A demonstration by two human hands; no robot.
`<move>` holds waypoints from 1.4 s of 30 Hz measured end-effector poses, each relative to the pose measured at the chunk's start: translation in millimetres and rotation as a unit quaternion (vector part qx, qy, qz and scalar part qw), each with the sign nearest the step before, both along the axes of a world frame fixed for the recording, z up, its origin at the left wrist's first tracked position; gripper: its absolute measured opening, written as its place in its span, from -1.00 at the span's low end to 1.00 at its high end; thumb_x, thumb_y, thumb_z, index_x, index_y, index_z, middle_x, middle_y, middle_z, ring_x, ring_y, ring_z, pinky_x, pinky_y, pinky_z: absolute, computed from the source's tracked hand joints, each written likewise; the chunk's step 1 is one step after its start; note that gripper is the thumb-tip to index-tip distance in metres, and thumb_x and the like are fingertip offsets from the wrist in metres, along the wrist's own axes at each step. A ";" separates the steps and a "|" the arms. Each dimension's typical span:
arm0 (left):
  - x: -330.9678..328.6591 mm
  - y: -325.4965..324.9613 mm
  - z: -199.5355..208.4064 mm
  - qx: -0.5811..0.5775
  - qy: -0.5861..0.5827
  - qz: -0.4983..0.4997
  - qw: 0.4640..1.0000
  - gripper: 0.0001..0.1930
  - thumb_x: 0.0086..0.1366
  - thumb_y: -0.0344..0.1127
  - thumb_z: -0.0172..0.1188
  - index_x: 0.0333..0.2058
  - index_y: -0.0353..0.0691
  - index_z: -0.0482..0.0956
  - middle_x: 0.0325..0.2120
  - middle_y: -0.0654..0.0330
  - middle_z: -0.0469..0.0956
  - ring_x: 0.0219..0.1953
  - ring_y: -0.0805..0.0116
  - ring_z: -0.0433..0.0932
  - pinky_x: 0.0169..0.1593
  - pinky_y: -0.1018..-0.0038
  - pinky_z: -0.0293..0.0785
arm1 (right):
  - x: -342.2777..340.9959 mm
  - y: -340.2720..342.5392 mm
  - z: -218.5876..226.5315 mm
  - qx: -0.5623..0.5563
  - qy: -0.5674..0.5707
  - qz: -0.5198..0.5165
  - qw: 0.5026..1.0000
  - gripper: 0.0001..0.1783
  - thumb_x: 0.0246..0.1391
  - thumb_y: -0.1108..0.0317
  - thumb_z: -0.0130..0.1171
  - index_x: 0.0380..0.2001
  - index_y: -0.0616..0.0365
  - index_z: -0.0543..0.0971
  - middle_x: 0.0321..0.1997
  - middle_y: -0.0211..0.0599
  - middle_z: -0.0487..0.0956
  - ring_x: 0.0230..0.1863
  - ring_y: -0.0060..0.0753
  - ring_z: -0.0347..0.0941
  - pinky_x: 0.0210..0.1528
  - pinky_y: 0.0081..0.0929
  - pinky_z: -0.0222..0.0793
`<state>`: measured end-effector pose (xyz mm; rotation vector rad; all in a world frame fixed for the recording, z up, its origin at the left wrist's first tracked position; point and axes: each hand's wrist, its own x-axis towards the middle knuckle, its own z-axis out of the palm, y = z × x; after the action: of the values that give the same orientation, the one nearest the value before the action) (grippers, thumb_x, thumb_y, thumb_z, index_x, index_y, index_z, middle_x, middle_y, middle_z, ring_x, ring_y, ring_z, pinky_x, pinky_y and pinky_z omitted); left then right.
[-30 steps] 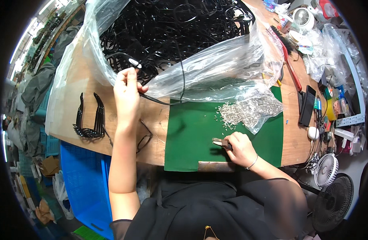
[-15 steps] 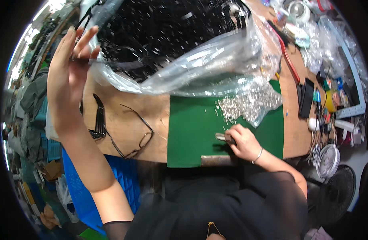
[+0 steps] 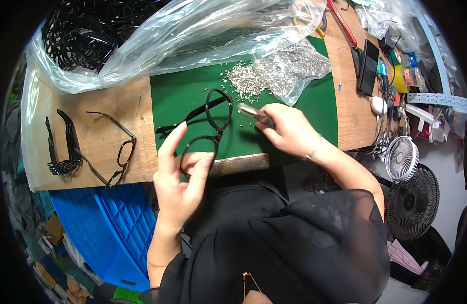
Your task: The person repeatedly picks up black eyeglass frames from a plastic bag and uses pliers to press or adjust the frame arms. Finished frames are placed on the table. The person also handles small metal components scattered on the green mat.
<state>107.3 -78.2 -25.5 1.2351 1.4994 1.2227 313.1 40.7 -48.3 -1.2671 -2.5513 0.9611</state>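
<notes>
A pair of black eyeglass frames [image 3: 213, 133] is held above the green mat by my left hand [image 3: 177, 185], whose thumb and fingers pinch the near rim. One temple reaches out to the left over the mat. My right hand [image 3: 289, 129] is wrapped round a pair of pliers [image 3: 249, 111], their metal jaws pointing left, close to the frames' far rim but apart from it. Just beyond lies a heap of tiny silver metal pieces [image 3: 243, 81], part of it inside a small clear bag [image 3: 299, 68]. A few pieces are scattered near the pliers.
A large clear plastic bag [image 3: 193, 38] full of black frames [image 3: 91, 38] fills the far left. Another pair of glasses [image 3: 123, 152] and a stack of frames [image 3: 70, 144] lie on the wooden table. A blue crate [image 3: 106, 228] stands below; a phone [image 3: 368, 68] lies right.
My left hand has come down from the large bag toward me and now holds black eyeglass frames. The pliers stay in my right hand. The whole view has shifted.
</notes>
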 end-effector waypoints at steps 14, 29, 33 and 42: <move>7.2 -14.0 21.7 0.007 -0.325 0.031 0.945 0.11 -0.21 -0.60 0.30 0.21 -0.20 -0.34 -0.23 -0.07 0.41 -0.41 0.46 0.45 -0.32 0.63 0.43 | -6.1 3.4 -23.0 0.026 -0.025 0.067 0.997 -0.85 -0.17 0.45 0.06 -0.44 0.20 0.40 -0.48 -0.15 0.39 -0.39 -0.09 0.38 -0.34 -0.28 0.32; 29.5 2.0 -0.9 0.007 -0.152 0.022 0.988 -0.08 -0.06 -0.69 0.18 0.17 -0.29 -0.26 -0.06 -0.11 0.30 -0.36 0.41 0.52 -0.25 0.61 0.46 | -9.3 -4.2 -15.2 0.119 -0.004 0.088 0.989 -0.85 -0.20 0.45 0.09 -0.48 0.17 0.36 -0.53 -0.25 0.37 -0.44 -0.21 0.35 -0.44 -0.30 0.24; 41.3 1.8 -3.2 0.041 -0.117 0.078 0.989 -0.09 -0.07 -0.71 0.15 0.17 -0.29 -0.26 -0.06 -0.11 0.31 -0.41 0.46 0.48 -0.28 0.62 0.45 | -24.4 -27.0 39.3 -0.227 0.193 -0.025 0.954 -0.84 -0.14 0.51 0.13 -0.41 0.23 0.41 -0.50 -0.18 0.42 -0.45 -0.28 0.43 -0.39 -0.43 0.32; 50.0 -0.3 -3.8 0.087 -0.026 0.088 0.992 -0.09 -0.07 -0.73 0.15 0.18 -0.25 -0.26 -0.01 -0.09 0.27 -0.33 0.48 0.43 -0.21 0.60 0.43 | -38.3 -41.5 40.7 -0.382 0.318 -0.135 0.857 -0.86 -0.06 0.44 0.18 -0.45 0.22 0.42 -0.47 -0.40 0.45 -0.41 -0.62 0.38 -0.35 -0.62 0.29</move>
<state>157.3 -78.6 -29.2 1.1915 1.5133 1.5179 274.9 -0.9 -7.6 -1.1118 -1.4612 2.0072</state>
